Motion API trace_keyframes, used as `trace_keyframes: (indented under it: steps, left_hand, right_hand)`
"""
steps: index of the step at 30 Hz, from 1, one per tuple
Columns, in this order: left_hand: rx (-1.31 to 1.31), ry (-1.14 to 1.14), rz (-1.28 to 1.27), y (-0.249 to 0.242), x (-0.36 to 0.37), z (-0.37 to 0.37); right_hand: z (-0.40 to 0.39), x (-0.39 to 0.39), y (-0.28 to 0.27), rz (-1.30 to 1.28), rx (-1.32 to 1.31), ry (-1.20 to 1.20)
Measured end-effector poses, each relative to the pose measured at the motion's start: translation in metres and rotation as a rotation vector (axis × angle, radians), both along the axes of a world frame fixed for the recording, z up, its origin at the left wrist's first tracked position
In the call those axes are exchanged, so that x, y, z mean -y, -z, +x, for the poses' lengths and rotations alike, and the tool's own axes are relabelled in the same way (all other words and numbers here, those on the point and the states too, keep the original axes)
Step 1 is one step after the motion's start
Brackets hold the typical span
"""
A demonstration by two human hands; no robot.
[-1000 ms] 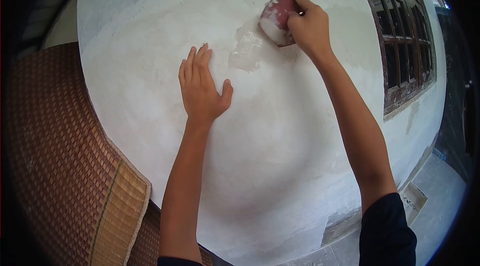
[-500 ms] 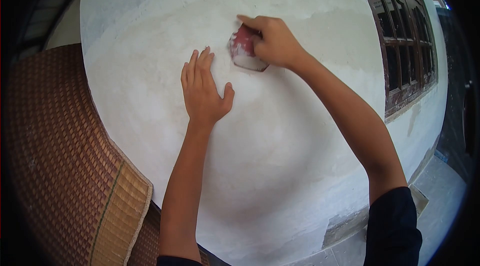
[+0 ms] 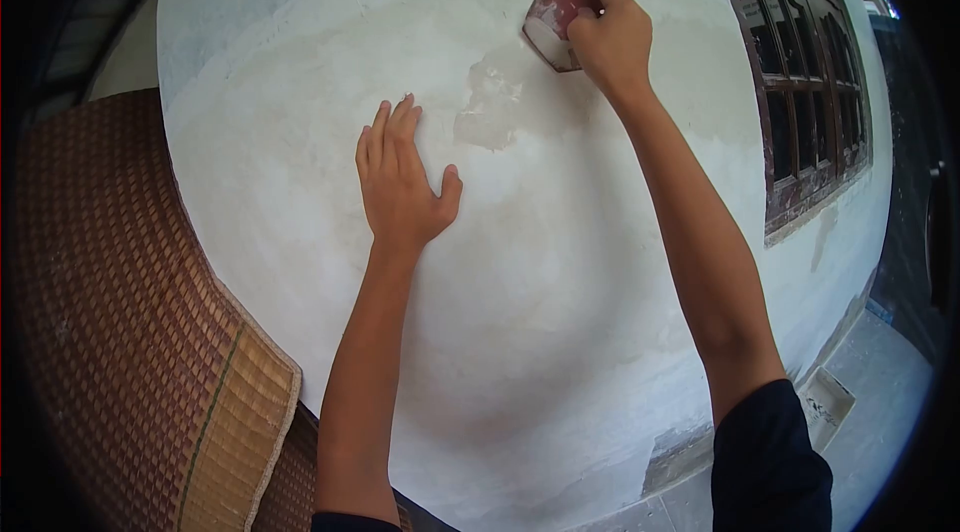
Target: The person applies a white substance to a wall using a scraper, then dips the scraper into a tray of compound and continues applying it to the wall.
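Right hand [image 3: 615, 42] pinching red scraper [image 3: 553, 20] between thumb and fingers, index finger extended. Left hand [image 3: 405, 197] flat on wall [image 3: 520, 302], fingers slightly spread, thumb out. Landmark: damp-looking patch [image 3: 489, 107]. Scraper above and right of patch, lower-left edge slanting down to right; left hand left of patch and lower. Right hand nearer scraper. Window [image 3: 815, 112] farther right of patch, woven mat [image 3: 120, 282] far left.

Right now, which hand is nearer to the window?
The right. The right hand, gripping the scraper, is just left of the window in view; the left hand, spread against the wall, is farther left and lower.
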State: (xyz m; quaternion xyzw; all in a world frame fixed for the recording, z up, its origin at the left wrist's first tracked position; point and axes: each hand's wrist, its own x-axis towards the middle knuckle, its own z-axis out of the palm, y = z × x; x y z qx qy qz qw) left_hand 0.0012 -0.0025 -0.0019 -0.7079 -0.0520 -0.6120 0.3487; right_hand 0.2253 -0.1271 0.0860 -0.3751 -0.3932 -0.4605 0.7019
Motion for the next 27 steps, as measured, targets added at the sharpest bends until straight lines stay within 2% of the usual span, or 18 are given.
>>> trace_keyframes:
  steps: [2,4,6,9,10,12,13,14,16,19,22,24,26,27]
  left_hand:
    - [0.006,-0.01,0.006,-0.002,0.0,0.0]
    - [0.007,-0.012,0.006,-0.003,0.002,-0.001]
    - [-0.002,-0.019,-0.002,-0.001,0.003,-0.001]
    - [0.004,-0.012,-0.002,0.0,0.002,0.001]
    - [0.008,0.001,0.005,0.0,0.002,0.002]
    - [0.011,0.011,0.018,-0.002,-0.001,0.002]
    - [0.007,0.018,0.026,-0.001,-0.004,0.002]
    - [0.005,0.027,0.036,0.0,-0.005,0.002]
    - [-0.01,0.014,0.039,0.0,-0.004,0.001]
    - [-0.025,-0.004,0.038,-0.001,-0.003,0.0]
    - [-0.026,0.0,0.027,0.0,-0.003,0.001]
    - [-0.023,0.009,0.028,0.001,-0.004,0.002]
    - [-0.004,0.034,0.069,0.0,-0.005,0.002]
    - [-0.005,0.033,0.073,0.0,-0.005,0.001]
  right_hand:
    - [-0.012,0.0,0.012,-0.013,0.138,-0.217]
    - [-0.032,-0.008,0.035,-0.249,0.407,-0.237]
    - [-0.037,-0.013,0.043,-0.436,0.407,-0.045]
    - [-0.009,-0.005,0.022,-0.015,-0.027,0.031]
    - [-0.012,-0.006,0.022,-0.01,-0.026,0.032]
    - [-0.03,-0.014,0.025,0.058,0.147,-0.258]
    - [-0.047,-0.016,0.035,-0.126,0.283,-0.331]
    - [-0.059,-0.024,0.042,-0.236,0.406,-0.291]
    - [-0.062,-0.036,0.042,-0.357,0.352,-0.09]
    - [-0.042,-0.025,0.021,-0.03,-0.016,0.011]
    - [-0.052,-0.014,0.028,0.006,0.109,-0.092]
    - [-0.066,-0.021,0.044,-0.182,0.331,-0.235]
    - [-0.062,-0.032,0.047,-0.318,0.363,-0.114]
    - [-0.055,-0.032,0.042,-0.228,0.208,-0.07]
